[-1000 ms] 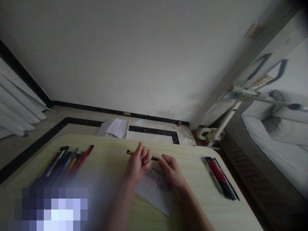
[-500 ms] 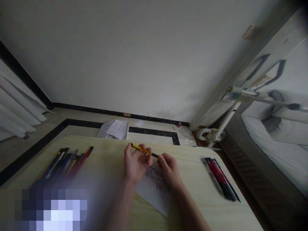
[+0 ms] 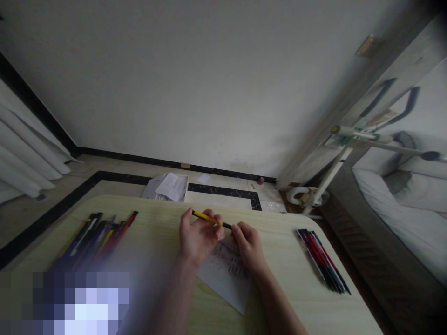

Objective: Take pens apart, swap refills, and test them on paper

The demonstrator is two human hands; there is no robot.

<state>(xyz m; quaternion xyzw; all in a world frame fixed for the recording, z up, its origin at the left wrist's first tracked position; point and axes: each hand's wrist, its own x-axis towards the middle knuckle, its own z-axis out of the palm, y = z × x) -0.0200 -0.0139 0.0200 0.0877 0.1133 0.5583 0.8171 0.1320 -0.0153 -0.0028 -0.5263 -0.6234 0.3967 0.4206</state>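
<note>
A yellow pen (image 3: pixel 203 216) with black ends is held in the air between my two hands, slanting down to the right. My left hand (image 3: pixel 199 235), palm turned up, has its fingers closed round the yellow barrel. The black right end is pinched between thumb and fingers of my right hand (image 3: pixel 248 244). Under the hands lies a white sheet of paper (image 3: pixel 223 284) covered with scribbled marks, partly hidden by my right hand and forearm.
Several mixed pens (image 3: pixel 99 237) lie loosely on the left of the wooden table (image 3: pixel 279 279). A row of red and black pens (image 3: pixel 319 260) lies along the right edge. Beyond the table are a box of papers (image 3: pixel 171 187), a white exercise frame (image 3: pixel 333 177) and a sofa (image 3: pixel 405 218).
The hands and the pen hold nearly the same pose. The whole view has shifted slightly.
</note>
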